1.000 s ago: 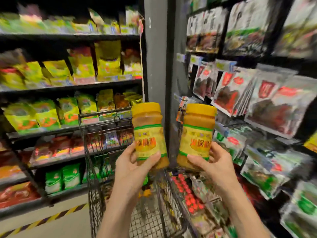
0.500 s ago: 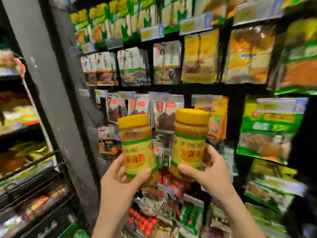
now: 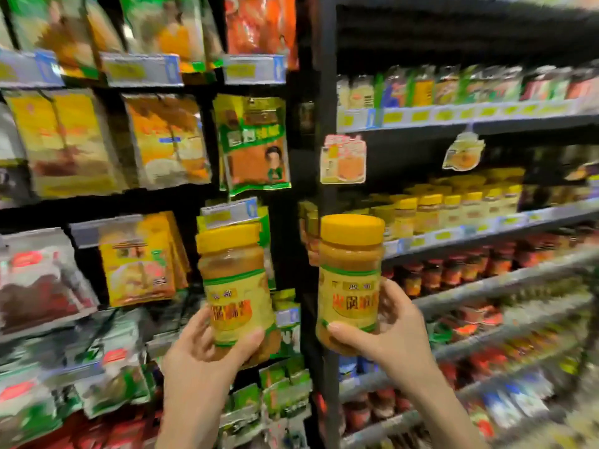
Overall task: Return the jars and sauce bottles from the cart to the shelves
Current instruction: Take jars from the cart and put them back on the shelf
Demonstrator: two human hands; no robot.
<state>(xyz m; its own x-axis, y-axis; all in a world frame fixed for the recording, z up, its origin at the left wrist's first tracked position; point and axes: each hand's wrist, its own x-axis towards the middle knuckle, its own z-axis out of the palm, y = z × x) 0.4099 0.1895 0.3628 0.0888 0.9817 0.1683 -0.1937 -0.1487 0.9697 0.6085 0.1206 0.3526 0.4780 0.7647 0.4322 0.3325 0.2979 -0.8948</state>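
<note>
L hand [image 3: 207, 348] is curling its grip round the left jar [image 3: 236, 286] & R hand [image 3: 385, 332] round the right jar [image 3: 351, 277], holding both upright just left of the same-jar shelf [image 3: 486, 230], prob. their home.

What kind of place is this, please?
Most likely a grocery store aisle: shelves stocked with rows of yellow-lidded jars, hanging food packets, and price tags along the shelf edges.
</note>
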